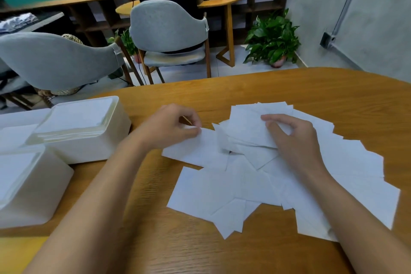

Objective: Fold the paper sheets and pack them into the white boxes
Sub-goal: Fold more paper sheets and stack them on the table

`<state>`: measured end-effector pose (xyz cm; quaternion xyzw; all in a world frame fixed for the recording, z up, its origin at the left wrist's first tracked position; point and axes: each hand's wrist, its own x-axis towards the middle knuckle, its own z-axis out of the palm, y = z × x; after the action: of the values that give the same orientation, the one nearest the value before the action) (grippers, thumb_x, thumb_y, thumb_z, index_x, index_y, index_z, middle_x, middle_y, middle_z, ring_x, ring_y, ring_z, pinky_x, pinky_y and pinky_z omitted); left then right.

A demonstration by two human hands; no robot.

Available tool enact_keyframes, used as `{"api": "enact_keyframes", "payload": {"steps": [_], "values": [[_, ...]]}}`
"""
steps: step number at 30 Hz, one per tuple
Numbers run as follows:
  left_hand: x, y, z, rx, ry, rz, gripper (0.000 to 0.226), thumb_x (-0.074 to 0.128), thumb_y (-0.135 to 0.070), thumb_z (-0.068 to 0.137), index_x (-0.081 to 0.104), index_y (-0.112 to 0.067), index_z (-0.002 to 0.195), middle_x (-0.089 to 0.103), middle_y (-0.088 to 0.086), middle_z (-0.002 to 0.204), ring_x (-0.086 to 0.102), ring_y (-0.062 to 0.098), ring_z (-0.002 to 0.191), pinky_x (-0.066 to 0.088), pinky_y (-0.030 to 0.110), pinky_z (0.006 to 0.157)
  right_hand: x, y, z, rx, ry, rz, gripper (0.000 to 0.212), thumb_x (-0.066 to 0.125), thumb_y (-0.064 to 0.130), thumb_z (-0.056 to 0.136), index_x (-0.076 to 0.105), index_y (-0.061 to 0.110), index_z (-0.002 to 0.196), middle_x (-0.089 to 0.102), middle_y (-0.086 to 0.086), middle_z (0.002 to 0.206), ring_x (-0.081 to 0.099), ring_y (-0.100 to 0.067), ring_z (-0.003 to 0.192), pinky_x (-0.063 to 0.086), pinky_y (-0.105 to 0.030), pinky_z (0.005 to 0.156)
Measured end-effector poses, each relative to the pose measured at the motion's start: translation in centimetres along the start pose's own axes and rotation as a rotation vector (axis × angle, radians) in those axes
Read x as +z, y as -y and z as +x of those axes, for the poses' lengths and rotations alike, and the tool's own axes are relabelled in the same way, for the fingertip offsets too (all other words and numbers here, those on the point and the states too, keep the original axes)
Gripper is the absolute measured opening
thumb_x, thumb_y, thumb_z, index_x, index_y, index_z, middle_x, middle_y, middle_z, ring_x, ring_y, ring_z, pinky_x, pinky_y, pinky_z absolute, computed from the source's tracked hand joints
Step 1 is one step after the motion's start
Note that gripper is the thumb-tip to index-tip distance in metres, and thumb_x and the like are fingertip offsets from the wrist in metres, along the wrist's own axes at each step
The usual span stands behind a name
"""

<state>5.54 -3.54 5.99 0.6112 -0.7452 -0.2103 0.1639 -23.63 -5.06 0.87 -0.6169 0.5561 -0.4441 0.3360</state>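
Paper sheets [255, 184] heaped loose on the tabletop [222, 256], right of the white boxes [84, 131]. Left hand [171, 128] pinching one sheet [195, 149] by its far edge, right hand [293, 138] with curled fingers [273, 118] gripping the top sheet [244, 127]. Best to draw one free, square corners, then crease flat.

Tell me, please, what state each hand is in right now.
Left hand: grip closed, pinching a paper sheet by its edge.
Right hand: grip closed, pinching the top sheet.
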Motion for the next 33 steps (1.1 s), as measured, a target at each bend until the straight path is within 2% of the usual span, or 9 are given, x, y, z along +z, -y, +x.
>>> {"api": "enact_keyframes", "payload": {"steps": [7, 10, 12, 15, 19, 23, 25, 28, 33], "values": [[-3.5, -6.1, -2.4, 0.201, 0.059, -0.443, 0.006, 0.076, -0.013, 0.092, 0.075, -0.01, 0.097, 0.077, 0.002, 0.09, 0.072, 0.015, 0.086, 0.055, 0.022, 0.079, 0.2, 1.0, -0.8, -0.012, 0.142, 0.247, 0.046, 0.067, 0.069, 0.086, 0.081, 0.033, 0.11, 0.076, 0.021, 0.114, 0.064, 0.003, 0.117, 0.046, -0.03, 0.109], [-2.2, -6.9, -1.3, 0.18, -0.018, -0.491, 0.006, 0.078, -0.019, 0.093, 0.077, -0.013, 0.096, 0.077, 0.007, 0.091, 0.068, 0.028, 0.08, 0.05, 0.029, 0.077, 0.1, 0.9, -1.0, 0.049, 0.272, 0.497, 0.076, 0.059, 0.09, 0.075, 0.081, 0.023, 0.106, 0.076, -0.014, 0.11, 0.069, -0.037, 0.112, 0.049, -0.046, 0.092], [-0.8, -6.9, -0.3, 0.144, -0.087, -0.443, 0.004, 0.079, -0.023, 0.093, 0.078, -0.019, 0.093, 0.076, 0.002, 0.092, 0.061, 0.019, 0.072, 0.046, 0.025, 0.07, -0.1, 1.3, -1.3, 0.062, 0.363, 0.651, 0.09, 0.053, 0.093, 0.074, 0.079, 0.016, 0.114, 0.074, -0.02, 0.119, 0.07, -0.039, 0.117, 0.056, -0.047, 0.094], [1.1, -6.7, 0.7, 0.109, -0.148, -0.367, 0.002, 0.08, -0.025, 0.093, 0.079, -0.024, 0.092, 0.075, -0.007, 0.091, 0.06, 0.004, 0.069, 0.048, 0.021, 0.069, -0.5, 2.1, -1.7, 0.117, 0.381, 0.732, 0.085, 0.043, 0.08, 0.084, 0.076, 0.009, 0.117, 0.078, -0.015, 0.115, 0.074, -0.03, 0.113, 0.062, -0.035, 0.086], [2.8, -6.1, 0.6, 0.09, -0.22, -0.258, 0.008, 0.08, -0.029, 0.093, 0.077, -0.028, 0.099, 0.072, -0.012, 0.091, 0.065, -0.001, 0.078, 0.05, 0.016, 0.07, -0.3, 0.9, -1.5, 0.076, 0.164, 0.328, 0.012, 0.079, 0.031, 0.091, 0.079, 0.022, 0.098, 0.08, 0.005, 0.096, 0.076, -0.015, 0.091, 0.057, -0.034, 0.077], [4.5, -4.0, -1.7, 0.036, -0.225, -0.105, 0.023, 0.081, -0.037, 0.09, 0.069, -0.029, 0.108, 0.068, -0.012, 0.095, 0.065, 0.005, 0.087, 0.053, 0.018, 0.071, -1.1, 0.1, -1.2, -0.019, 0.096, 0.035, 0.048, 0.072, 0.014, 0.096, 0.058, 0.037, 0.136, 0.061, 0.03, 0.118, 0.058, 0.015, 0.105, 0.041, 0.0, 0.086], [5.0, -2.5, -3.3, 0.023, -0.065, -0.043, 0.025, 0.082, -0.044, 0.087, 0.069, -0.033, 0.106, 0.067, -0.015, 0.097, 0.064, 0.003, 0.091, 0.05, 0.019, 0.074, -1.5, -0.2, -1.5, -0.042, 0.129, 0.015, 0.059, 0.068, 0.01, 0.098, 0.045, 0.04, 0.143, 0.057, 0.031, 0.114, 0.061, 0.015, 0.097, 0.044, -0.002, 0.077], [5.1, -1.4, -5.7, 0.017, 0.097, 0.032, 0.036, 0.085, -0.052, 0.081, 0.072, -0.039, 0.113, 0.062, -0.022, 0.107, 0.057, -0.002, 0.102, 0.045, 0.014, 0.081, -1.7, -0.8, -2.0, -0.119, 0.153, -0.092, 0.038, 0.061, 0.006, 0.1, 0.067, 0.036, 0.122, 0.069, 0.022, 0.115, 0.066, -0.006, 0.099, 0.046, -0.007, 0.082], [5.3, -1.7, -7.4, 0.004, 0.064, -0.008, 0.032, 0.089, -0.047, 0.078, 0.076, -0.039, 0.106, 0.066, -0.017, 0.103, 0.06, 0.0, 0.095, 0.05, 0.016, 0.079, -1.5, -0.9, -3.5, -0.066, 0.104, 0.011, 0.033, 0.055, 0.005, 0.104, 0.082, 0.025, 0.104, 0.074, 0.022, 0.113, 0.06, 0.012, 0.113, 0.042, -0.004, 0.097]]}}
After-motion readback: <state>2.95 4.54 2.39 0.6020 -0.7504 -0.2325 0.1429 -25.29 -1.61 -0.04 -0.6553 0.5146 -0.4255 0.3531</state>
